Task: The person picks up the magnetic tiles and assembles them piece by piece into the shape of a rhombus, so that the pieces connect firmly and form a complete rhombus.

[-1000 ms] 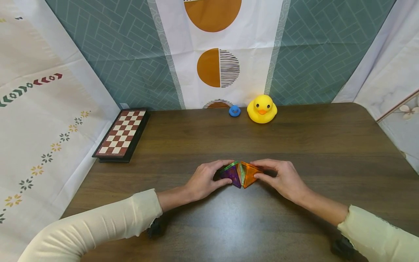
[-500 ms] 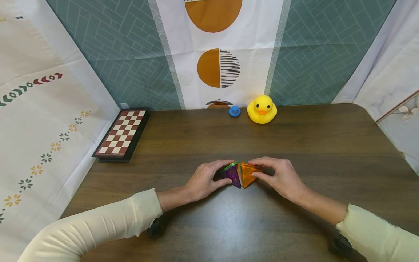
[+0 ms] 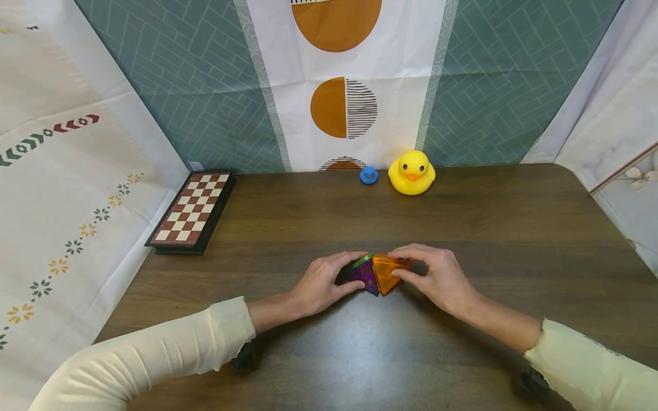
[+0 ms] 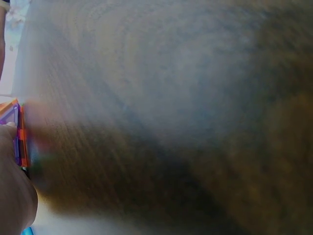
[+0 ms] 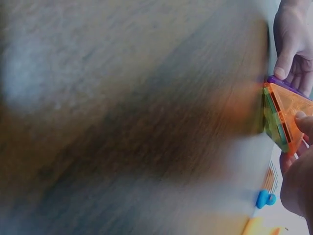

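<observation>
Translucent triangular magnetic tiles lean together above the middle of the table. My left hand [image 3: 324,282] pinches a purple tile [image 3: 364,275], its thumb at the front and a finger at the back by a green tile [image 3: 361,261] seen edge-on. Opposite it, my right hand [image 3: 439,278] grips an orange tile [image 3: 384,273] between thumb and fingers. The orange and purple slopes meet along a seam between the hands. In the right wrist view, a yellow-green tile [image 5: 273,125] lies along the underside of the orange one. The left wrist view catches only the purple tile's edge [image 4: 18,142] and part of the hand.
A folding checkered game board [image 3: 191,210] with a black frame sits at the table's left. Along the back edge stand a small blue rubber duck [image 3: 368,174] and a larger yellow rubber duck [image 3: 411,173]. Patterned cloth [image 3: 211,85] hangs behind the wooden table [image 3: 329,354].
My right hand has shifted slightly left with the orange tile, turning it and closing the gap against the purple one. The green face that showed between them is covered. My left hand has stayed put.
</observation>
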### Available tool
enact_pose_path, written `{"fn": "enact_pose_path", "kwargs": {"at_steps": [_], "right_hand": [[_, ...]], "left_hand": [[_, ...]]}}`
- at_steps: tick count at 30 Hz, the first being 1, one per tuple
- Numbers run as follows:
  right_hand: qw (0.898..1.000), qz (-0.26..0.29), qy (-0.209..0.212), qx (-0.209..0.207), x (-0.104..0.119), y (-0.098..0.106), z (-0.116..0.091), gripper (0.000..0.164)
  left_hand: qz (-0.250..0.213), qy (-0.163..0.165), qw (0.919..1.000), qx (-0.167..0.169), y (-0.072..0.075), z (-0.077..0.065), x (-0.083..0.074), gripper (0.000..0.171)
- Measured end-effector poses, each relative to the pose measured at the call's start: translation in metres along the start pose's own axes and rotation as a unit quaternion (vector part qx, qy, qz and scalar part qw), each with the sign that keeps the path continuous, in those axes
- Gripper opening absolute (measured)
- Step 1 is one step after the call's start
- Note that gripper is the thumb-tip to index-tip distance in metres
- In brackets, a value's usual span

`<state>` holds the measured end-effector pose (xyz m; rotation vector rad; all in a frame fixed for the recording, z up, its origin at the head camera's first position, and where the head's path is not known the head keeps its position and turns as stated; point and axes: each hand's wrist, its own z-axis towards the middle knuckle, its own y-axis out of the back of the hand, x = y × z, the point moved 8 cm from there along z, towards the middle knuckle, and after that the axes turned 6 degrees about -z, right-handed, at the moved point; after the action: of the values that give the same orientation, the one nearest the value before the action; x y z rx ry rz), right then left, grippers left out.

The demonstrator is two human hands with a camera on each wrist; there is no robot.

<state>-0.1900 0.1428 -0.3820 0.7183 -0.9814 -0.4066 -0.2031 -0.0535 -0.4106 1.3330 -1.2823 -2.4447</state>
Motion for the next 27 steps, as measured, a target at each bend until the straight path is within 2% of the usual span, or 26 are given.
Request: {"fn": "enact_pose_path", "kwargs": {"at_steps": [7, 12, 18, 23, 27], "right_hand": [[1.0, 0.005, -0.001, 0.001, 0.002, -0.002, 0.001, 0.042], [0.999, 0.011, -0.02, 0.048, -0.004, -0.011, 0.0, 0.056], [0.993, 0.027, -0.033, 0.111, -0.01, -0.024, -0.002, 0.07], [0.992, 0.014, -0.02, 0.124, -0.012, -0.03, -0.001, 0.076], [0.992, 0.012, -0.017, 0.128, -0.011, -0.032, 0.0, 0.076]], "left_hand": [[0.006, 0.005, 1.0, 0.005, 0.0, -0.002, -0.001, 0.062], [0.009, 0.008, 0.9999, 0.004, 0.0, -0.002, 0.001, 0.065], [0.03, -0.01, 0.9995, 0.007, -0.002, -0.001, -0.002, 0.071], [0.053, -0.013, 0.9982, 0.023, -0.007, 0.0, -0.004, 0.077], [0.063, -0.011, 0.9977, 0.023, -0.01, 0.002, -0.005, 0.078]]}}
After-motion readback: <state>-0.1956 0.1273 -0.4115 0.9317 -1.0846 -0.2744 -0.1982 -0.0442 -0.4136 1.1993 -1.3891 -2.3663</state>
